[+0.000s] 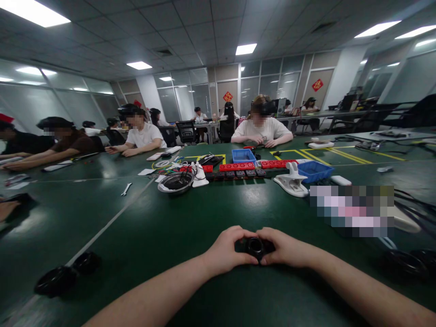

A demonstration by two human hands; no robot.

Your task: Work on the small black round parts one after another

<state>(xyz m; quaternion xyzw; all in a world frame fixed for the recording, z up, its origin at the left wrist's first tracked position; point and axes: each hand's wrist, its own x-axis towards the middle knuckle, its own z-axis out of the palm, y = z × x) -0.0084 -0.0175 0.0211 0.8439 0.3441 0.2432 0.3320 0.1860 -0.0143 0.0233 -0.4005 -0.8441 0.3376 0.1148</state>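
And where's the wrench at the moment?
In the head view, the wrench lies on the green table, left of centre, across the pale strip from the metal bowl and farther out than the person's left hand.

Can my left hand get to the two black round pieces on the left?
Probably yes: nothing seems to block the way from your left hand to those black pieces, though it and your right hand are gripping a black part.

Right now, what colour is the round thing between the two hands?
The round thing is black; the head view shows it best.
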